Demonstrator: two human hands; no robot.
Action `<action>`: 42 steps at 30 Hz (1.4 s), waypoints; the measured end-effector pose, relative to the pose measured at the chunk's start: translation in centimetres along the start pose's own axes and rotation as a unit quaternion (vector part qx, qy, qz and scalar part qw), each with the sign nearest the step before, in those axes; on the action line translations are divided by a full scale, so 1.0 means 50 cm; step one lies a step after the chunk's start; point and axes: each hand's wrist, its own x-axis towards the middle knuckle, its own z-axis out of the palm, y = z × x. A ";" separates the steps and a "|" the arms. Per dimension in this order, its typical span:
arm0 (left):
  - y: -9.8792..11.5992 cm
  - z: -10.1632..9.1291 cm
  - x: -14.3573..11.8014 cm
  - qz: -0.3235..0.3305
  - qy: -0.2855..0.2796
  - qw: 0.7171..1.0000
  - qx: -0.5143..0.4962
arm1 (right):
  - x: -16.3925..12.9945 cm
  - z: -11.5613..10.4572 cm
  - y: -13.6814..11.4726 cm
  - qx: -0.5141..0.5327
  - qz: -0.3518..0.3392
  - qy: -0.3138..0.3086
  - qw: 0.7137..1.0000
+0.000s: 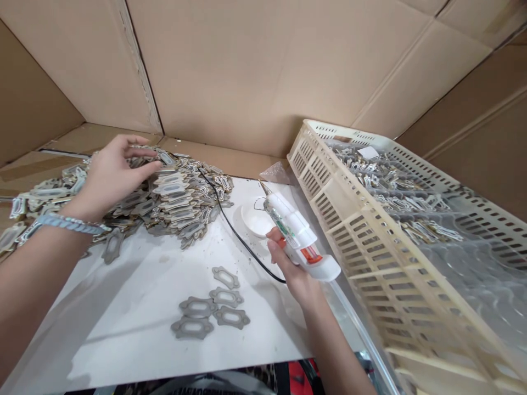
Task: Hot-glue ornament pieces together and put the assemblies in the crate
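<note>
Gripping the white glue gun (298, 233), the right hand (290, 269) has its fingers wrapped round the handle, nozzle aimed away over a small white dish (255, 219) just beyond it. Out front, the left hand (113, 175) spreads open-fingered, resting on the heap of metal pieces (173, 197). Four grey pieces (212, 310) lie between the forearms; a slatted crate (370, 247) sits right of the gun hand.

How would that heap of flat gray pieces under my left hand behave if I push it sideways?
The heap would probably slide apart rather than move as one: the pieces lie loose in shingled layers. Each looks thin, flat and light, like the loose pieces in front. The left hand rests on top, so the upper pieces may skid first.
</note>
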 end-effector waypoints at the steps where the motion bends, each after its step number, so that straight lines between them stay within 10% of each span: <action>1: 0.001 -0.005 -0.008 0.011 0.020 1.000 -0.002 | 0.000 0.000 0.002 0.002 0.000 0.000 1.000; 4: 0.009 -0.025 -0.057 0.079 -0.031 0.993 -0.076 | 0.001 -0.002 0.005 0.003 0.000 0.003 1.000; 8: 0.030 -0.046 -0.174 0.168 -0.398 0.895 -0.112 | 0.001 -0.004 0.001 0.004 0.012 0.006 1.000; 12: 0.052 -0.047 -0.290 0.165 -0.540 0.825 -0.018 | 0.001 -0.003 -0.006 -0.004 0.024 0.010 1.000; 24: -0.001 0.000 -0.391 0.291 -0.372 0.881 -0.028 | 0.001 0.001 -0.010 0.004 0.036 0.004 0.999; 42: -0.025 0.015 -0.365 0.283 -0.327 0.900 -0.046 | 0.002 -0.003 -0.004 -0.022 0.001 -0.003 1.000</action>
